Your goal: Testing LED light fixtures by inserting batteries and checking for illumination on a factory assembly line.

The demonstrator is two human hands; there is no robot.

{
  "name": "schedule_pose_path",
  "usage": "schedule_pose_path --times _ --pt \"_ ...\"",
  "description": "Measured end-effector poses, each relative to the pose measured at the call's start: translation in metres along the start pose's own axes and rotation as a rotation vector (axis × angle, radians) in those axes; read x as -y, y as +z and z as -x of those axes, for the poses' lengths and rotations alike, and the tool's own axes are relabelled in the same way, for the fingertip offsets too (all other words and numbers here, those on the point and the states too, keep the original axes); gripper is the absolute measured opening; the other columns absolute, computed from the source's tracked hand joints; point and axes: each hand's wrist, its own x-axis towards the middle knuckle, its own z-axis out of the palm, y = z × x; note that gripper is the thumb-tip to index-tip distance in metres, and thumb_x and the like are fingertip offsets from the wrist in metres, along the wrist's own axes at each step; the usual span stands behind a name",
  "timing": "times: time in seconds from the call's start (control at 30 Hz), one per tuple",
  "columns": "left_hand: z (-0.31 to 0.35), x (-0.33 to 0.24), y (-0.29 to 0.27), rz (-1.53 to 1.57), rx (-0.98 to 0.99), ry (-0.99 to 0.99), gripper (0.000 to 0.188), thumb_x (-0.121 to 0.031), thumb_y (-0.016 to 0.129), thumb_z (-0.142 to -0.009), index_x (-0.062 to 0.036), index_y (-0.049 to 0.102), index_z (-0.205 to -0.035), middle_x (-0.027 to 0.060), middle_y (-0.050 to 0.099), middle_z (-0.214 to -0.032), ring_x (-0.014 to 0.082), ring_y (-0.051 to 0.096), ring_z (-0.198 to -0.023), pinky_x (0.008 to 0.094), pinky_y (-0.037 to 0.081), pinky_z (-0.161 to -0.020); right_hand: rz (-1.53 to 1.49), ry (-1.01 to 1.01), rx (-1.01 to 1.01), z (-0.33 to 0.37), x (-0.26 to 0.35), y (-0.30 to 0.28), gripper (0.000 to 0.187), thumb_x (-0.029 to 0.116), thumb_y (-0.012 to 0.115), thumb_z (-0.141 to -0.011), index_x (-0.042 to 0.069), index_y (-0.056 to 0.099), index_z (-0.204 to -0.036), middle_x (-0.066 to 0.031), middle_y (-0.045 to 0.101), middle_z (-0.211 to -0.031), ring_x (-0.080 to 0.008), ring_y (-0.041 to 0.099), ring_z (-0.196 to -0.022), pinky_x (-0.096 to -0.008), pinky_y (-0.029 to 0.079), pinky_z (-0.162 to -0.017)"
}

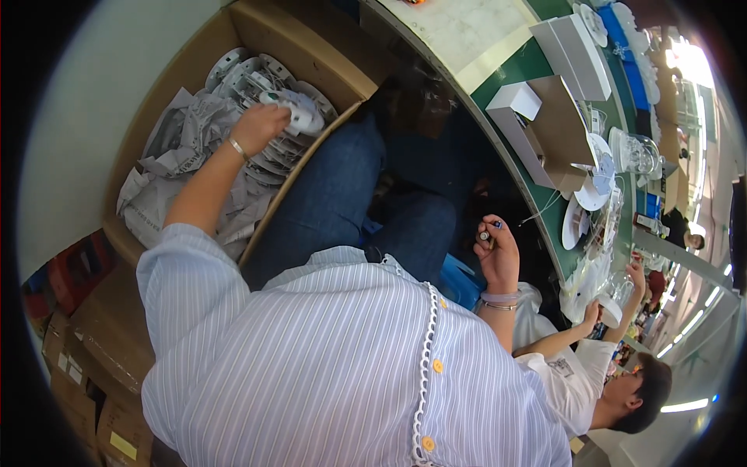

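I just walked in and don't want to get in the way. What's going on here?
The person's left hand holds a white disc at an open cardboard box of similar discs and crumpled paper. The right hand, near the green table, grips small cylinders, possibly batteries. Nearby, a co-worker holds a clear piece with a white end.

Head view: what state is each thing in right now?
Cardboard carton: open, flap outward.
Packing paper: crumpled, inside the carton.
White discs: heaped and overlapping in the carton.
Left hand: fingers closed on a white disc-like part.
Right hand: fingers curled around small battery-like cylinders.
White box: open, on the green bench.
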Motion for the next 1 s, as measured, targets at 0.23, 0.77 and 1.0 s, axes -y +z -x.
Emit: schedule_pose_path --times 0.23,0.77,1.0 --pt "-0.042 -0.016 -0.121 0.131 -0.402 -0.337 0.012 -0.014 0.055 -0.073 -0.0036 0.059 -0.078 0.0037 0.057 -0.086 0.0215 0.055 -0.078 0.0301 0.044 -0.065 -0.049 -0.032 0.051 0.012 -0.010 0.001 0.011 0.006 0.046 -0.079 0.003 0.050 -0.089 -0.0028 0.051 -0.072 -0.0064 0.039 -0.053 -0.0180 0.031 -0.045" --pt "-0.182 -0.023 -0.185 1.416 -0.905 -0.716 0.018 -0.009 0.065 -0.068 0.0043 0.059 -0.078 0.0077 0.059 -0.074 0.0135 0.054 -0.060 0.0246 0.043 -0.054 -0.215 -0.172 0.106 0.050 -0.047 -0.042 0.009 0.007 0.044 -0.079 0.005 0.050 -0.087 -0.0034 0.050 -0.069 -0.0068 0.039 -0.052 -0.0195 0.033 -0.045" --pt "-0.275 -0.068 -0.088 1.637 -1.252 -1.006 0.024 -0.013 0.058 -0.073 0.0098 0.057 -0.081 0.0144 0.060 -0.077 0.0221 0.058 -0.064 0.0319 0.047 -0.057 -0.324 -0.218 -0.005 0.091 -0.083 -0.084 0.009 0.006 0.044 -0.079 0.005 0.050 -0.085 -0.0042 0.051 -0.068 -0.0076 0.041 -0.052 -0.0197 0.035 -0.045"
